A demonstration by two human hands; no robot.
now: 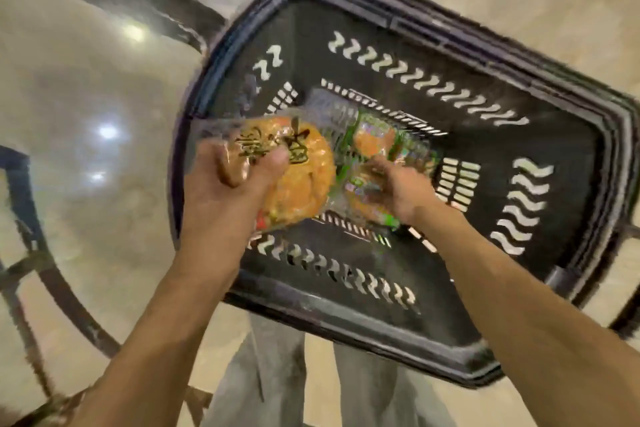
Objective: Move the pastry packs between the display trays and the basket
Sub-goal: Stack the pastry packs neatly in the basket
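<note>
The left hand (239, 180) grips an orange pastry pack (294, 177) above the black basket's (571, 291) left rim, its long axis running from upper left to lower right. The right hand (398, 191) reaches down inside onto a green-trimmed pack (377, 146) lying on the basket floor; its grasp is too blurred to tell, with bare floor to the right.

Warm, even indoor light; white ceiling lamps glare off the glossy floor (86, 97). Motion blur smears the whole view, and wide-angle distortion bends the edges.
</note>
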